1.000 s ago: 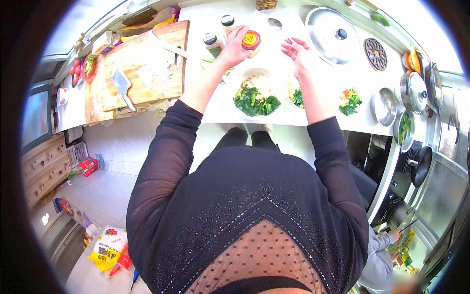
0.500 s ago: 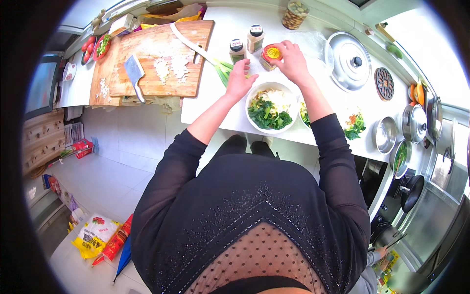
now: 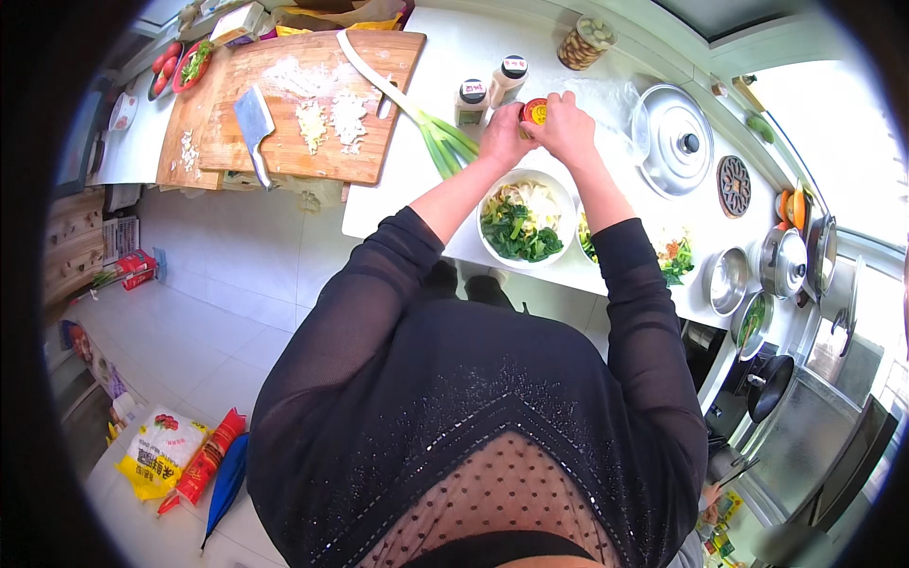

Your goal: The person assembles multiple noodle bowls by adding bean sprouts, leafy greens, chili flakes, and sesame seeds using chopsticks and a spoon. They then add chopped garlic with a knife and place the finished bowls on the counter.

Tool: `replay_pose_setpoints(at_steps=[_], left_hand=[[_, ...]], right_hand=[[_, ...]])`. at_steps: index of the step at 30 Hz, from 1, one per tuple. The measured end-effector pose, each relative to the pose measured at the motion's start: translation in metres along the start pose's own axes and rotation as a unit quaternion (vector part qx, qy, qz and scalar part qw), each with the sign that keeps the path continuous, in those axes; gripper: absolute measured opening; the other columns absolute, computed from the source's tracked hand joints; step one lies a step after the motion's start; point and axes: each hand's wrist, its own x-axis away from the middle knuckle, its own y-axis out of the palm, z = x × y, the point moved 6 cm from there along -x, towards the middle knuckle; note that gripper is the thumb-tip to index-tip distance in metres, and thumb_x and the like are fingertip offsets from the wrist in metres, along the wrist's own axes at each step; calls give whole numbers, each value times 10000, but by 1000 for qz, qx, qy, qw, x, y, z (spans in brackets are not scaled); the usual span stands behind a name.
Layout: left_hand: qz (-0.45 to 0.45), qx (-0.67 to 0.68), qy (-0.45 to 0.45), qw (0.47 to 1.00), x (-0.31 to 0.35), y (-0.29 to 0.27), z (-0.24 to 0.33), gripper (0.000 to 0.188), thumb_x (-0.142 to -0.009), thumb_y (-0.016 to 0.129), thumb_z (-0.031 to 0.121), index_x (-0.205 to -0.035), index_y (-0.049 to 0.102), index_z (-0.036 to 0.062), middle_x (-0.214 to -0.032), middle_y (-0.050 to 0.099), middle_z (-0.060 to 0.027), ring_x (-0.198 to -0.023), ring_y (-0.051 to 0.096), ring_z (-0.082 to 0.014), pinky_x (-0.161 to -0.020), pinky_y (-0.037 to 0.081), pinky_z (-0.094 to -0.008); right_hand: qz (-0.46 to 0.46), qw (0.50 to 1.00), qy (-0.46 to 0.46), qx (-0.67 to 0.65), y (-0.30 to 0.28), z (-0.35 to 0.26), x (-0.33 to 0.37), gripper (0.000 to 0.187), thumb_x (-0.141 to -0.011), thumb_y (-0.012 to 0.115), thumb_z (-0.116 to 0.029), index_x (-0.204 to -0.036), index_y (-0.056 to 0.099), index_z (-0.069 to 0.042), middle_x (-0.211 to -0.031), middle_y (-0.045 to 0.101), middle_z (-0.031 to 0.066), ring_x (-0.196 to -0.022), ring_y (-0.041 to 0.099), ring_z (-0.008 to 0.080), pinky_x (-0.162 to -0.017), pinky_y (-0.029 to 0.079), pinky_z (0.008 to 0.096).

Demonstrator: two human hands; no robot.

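Note:
A small jar with a red and yellow lid (image 3: 538, 111) is between my two hands, beyond a white bowl. My right hand (image 3: 568, 131) curls its fingers over the lid. Closed around the jar's side is my left hand (image 3: 504, 138); the jar's body is mostly hidden. Two seasoning bottles with black caps stand just left of it, a nearer bottle (image 3: 471, 106) and a farther bottle (image 3: 509, 81). Below my hands the white bowl (image 3: 572, 221) holds dark leafy greens (image 3: 521, 239) and pale strips. Part of a second bowl of greens (image 3: 586, 239) shows beside my right forearm.
Left lies a wooden cutting board (image 3: 312, 163) with a cleaver (image 3: 254, 128), chopped white bits and a scallion (image 3: 402, 102). At right are a large pot lid (image 3: 676, 142), a trivet (image 3: 734, 186), a steel bowl (image 3: 726, 281) and a lidded pot (image 3: 784, 258). A glass jar (image 3: 585, 44) stands at the back.
My left hand has moved right, from beside the nearer bottle to the jar, and closed on it. My right hand stays at the lid. The whole view has shifted slightly.

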Motion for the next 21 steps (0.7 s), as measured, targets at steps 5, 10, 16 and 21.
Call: replay_pose_setpoints(at_steps=[5,10,16,21], left_hand=[[-7,22,-1,1000,1,-2,1,708,-674,885,223,-1280,572,33,-1250,626,-164,-1175,596,-343,-992,488,-410],[-54,40,1,998,-3,-4,7,733,-677,888,252,-1288,562,14,-1261,619,-183,-1188,590,-346,-993,486,-416],[-16,40,44,998,16,-17,10,678,-695,898,264,-1220,595,-40,-1277,622,-223,-1153,621,-331,-963,511,-406],[-55,83,-76,992,48,-42,-19,469,-759,865,224,-1102,642,-6,-1059,718,-158,-914,701,-215,-812,564,-336]], right_hand=[[3,998,51,32,-6,-2,-1,680,-656,831,-537,-1065,623,-35,-990,620,156,-816,706,314,-705,575,439],[62,994,-25,88,-26,-16,-2,652,-682,849,-437,-1117,583,-30,-1027,614,152,-968,670,333,-766,556,448],[101,979,30,-176,-16,-23,-9,476,-787,762,-135,-1178,513,-23,-1169,557,201,-1042,617,408,-848,528,486],[138,957,34,-253,-10,-23,-17,558,-777,726,-36,-1282,489,-36,-1295,515,205,-1092,590,417,-944,497,462]])
